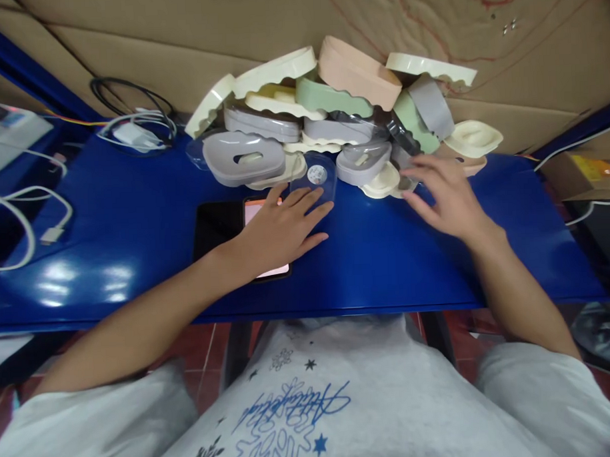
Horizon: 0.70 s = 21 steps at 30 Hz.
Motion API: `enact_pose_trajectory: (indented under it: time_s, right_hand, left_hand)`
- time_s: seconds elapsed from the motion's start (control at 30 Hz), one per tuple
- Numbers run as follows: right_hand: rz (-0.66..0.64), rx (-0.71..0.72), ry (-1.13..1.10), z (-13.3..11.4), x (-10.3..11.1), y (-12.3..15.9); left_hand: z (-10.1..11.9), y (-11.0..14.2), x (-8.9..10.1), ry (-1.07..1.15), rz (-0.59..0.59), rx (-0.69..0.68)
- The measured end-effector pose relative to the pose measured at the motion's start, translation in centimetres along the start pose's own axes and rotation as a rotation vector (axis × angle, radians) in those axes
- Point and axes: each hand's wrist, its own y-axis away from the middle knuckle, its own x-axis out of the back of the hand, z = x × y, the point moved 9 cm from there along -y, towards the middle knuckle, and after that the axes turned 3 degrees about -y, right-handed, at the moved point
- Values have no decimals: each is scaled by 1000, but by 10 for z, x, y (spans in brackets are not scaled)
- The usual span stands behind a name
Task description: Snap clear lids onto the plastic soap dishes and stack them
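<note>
My left hand (295, 222) lies with fingers spread, its fingertips at the near edge of a clear plastic lid (317, 175) with a round white sticker. Beneath that wrist is a phone (274, 269) with a lit screen. My right hand (444, 193) is open, thumb apart, its fingertips close to a cream scalloped piece (383, 182) and clear plastic at the pile's right front. Nothing is visibly held in either hand. Around them are piled plastic soap-dish parts: a grey oval dish (247, 157), a smaller grey dish (363, 163), a green piece (333, 97) and a peach one (357, 73).
The pile leans towards a cardboard wall (179, 53) at the back of the blue table (136, 261). A coiled cable with a white adapter (140, 136) lies at the left, and white cables (29, 231) hang farther left. A cardboard box (578, 172) stands at the right.
</note>
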Motion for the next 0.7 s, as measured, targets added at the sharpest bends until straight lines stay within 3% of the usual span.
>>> enact_pose_trajectory:
  time_s: [0.17,0.3,0.4,0.5,0.6,0.7]
  right_hand:
    - [-110,-74,-95,1,-33,10]
    - [-197,-56,-186,-17,-53,12]
    - [-252,-15,-230,-36,-65,13]
    - [-262,-13,-240,-41,-65,12]
    - [-125,-16,-165,-32,-41,9]
    - [312,-69,-14,-3,18,15]
  left_hand:
    - [35,6,5,114,-13,-197]
    - [56,11,12,238,22,-347]
    - [50,9,16,274,80,-371]
    - [28,1,16,175,116,-288]
    - [13,-4,15,36,130,-203]
    - [14,-4,15,17,134,-205]
